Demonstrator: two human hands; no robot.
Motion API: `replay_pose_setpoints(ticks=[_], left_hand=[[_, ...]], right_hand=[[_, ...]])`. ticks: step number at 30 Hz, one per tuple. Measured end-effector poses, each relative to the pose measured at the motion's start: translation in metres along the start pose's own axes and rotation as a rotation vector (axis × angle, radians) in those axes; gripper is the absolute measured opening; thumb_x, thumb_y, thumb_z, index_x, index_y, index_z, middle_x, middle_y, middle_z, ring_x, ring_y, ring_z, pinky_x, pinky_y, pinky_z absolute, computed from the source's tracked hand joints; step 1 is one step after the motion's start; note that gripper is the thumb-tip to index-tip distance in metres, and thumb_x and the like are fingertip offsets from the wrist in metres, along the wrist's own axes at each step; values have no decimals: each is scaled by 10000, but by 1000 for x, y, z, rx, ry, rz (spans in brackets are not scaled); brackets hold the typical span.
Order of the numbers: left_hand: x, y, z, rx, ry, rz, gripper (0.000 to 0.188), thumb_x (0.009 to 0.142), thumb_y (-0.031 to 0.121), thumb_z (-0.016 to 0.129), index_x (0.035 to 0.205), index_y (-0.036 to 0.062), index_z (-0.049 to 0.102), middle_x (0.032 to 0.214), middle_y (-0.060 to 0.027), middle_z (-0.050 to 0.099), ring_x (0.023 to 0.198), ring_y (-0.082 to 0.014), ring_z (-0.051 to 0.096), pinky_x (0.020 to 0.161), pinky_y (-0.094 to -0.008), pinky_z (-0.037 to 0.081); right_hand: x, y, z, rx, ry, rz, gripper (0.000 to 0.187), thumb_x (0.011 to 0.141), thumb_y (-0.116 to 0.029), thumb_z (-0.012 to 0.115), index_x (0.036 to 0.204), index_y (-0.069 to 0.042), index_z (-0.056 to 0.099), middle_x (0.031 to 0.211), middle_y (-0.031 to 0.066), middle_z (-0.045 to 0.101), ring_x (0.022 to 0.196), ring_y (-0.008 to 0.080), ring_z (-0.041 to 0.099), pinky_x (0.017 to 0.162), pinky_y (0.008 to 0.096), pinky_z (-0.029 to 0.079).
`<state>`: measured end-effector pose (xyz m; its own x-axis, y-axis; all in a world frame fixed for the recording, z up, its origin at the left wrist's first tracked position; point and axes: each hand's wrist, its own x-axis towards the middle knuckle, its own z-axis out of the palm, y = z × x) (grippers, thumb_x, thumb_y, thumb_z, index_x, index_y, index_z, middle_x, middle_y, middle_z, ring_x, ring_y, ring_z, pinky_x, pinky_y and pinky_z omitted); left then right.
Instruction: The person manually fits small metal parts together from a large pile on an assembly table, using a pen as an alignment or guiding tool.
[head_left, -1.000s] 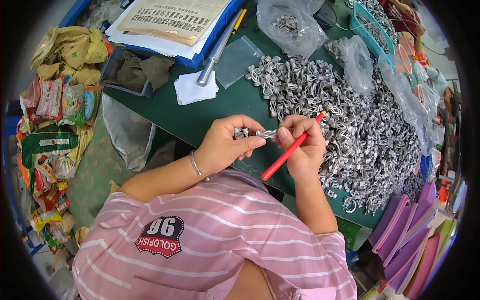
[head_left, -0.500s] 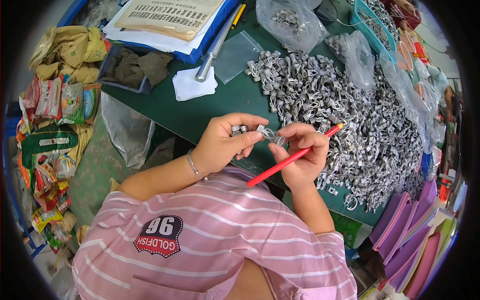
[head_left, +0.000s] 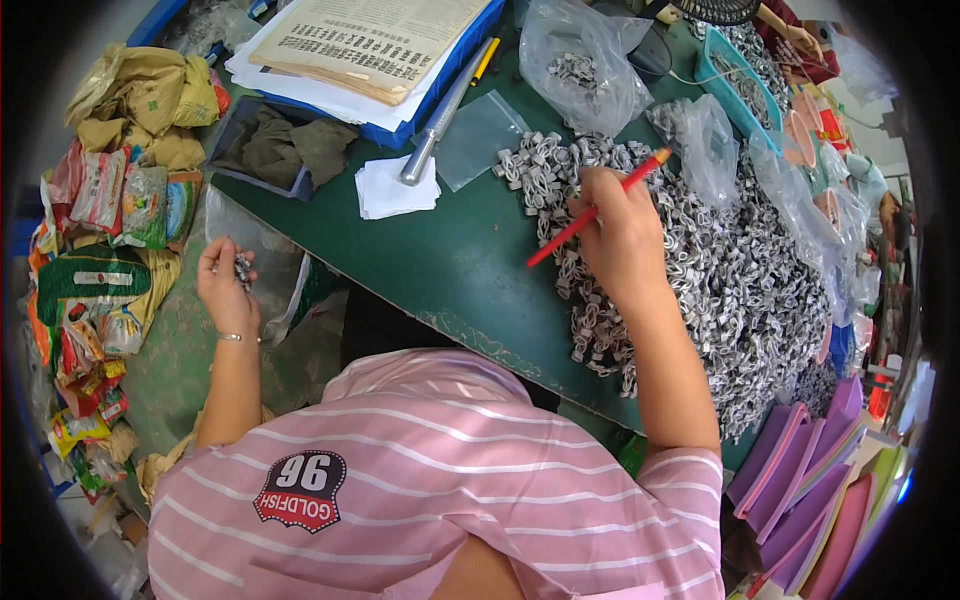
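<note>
My left hand (head_left: 226, 285) is out over the table's left side, beside a clear plastic bag (head_left: 290, 255) that hangs at the table edge. Its fingers are curled round several small grey metal loop pieces (head_left: 242, 268). Over at the pile of grey metal loop pieces (head_left: 720, 290), my right hand (head_left: 618, 225) has its fingertips down among the nearest ones. A slim red pencil (head_left: 575, 238) with a yellowish end is gripped in that same hand, slanting across the fingers. Whether the right fingertips also pinch a loop piece is hidden.
On the green table (head_left: 430, 260) lie white paper slips (head_left: 385, 195), a metal rod-like tool (head_left: 440, 130) and a flat clear bag (head_left: 483, 140). Behind stand a blue tray (head_left: 400, 130) with papers and a bin (head_left: 230, 150) with dark cloth. Purple folders (head_left: 790, 480) stand at right.
My hands have parted from in front of my chest. The left swung out left past the table edge with loop pieces; the right, still with the pencil, reached forward to the pile.
</note>
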<state>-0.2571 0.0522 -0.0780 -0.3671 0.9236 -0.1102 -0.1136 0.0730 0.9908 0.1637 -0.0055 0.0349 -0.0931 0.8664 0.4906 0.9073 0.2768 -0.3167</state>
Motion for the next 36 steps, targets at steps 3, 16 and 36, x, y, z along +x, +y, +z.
replay_pose_setpoints(ticks=[3,16,36], left_hand=[[5,-14,-9,242,111,-301,343,824,154,577,1120,8,485,1086,-103,523,932,-199,550,724,-262,441],[-101,35,159,-147,-1113,-41,418,767,-57,590,1160,-16,454,910,-71,561,756,-94,549,637,-204,459],[-125,39,184,-173,-1121,-267,213,817,-9,536,1027,-26,573,844,-81,563,667,-124,574,625,-235,482]], right_hand=[[4,6,7,-65,-70,-18,182,642,33,594,739,-40,458,667,106,521,649,319,522,550,391,436],[-41,-49,11,1374,34,520,253,766,117,532,814,-55,353,1007,200,549,798,157,566,706,257,486],[-69,-58,22,896,337,189,369,686,75,664,820,-52,344,933,191,551,830,226,584,695,294,491]])
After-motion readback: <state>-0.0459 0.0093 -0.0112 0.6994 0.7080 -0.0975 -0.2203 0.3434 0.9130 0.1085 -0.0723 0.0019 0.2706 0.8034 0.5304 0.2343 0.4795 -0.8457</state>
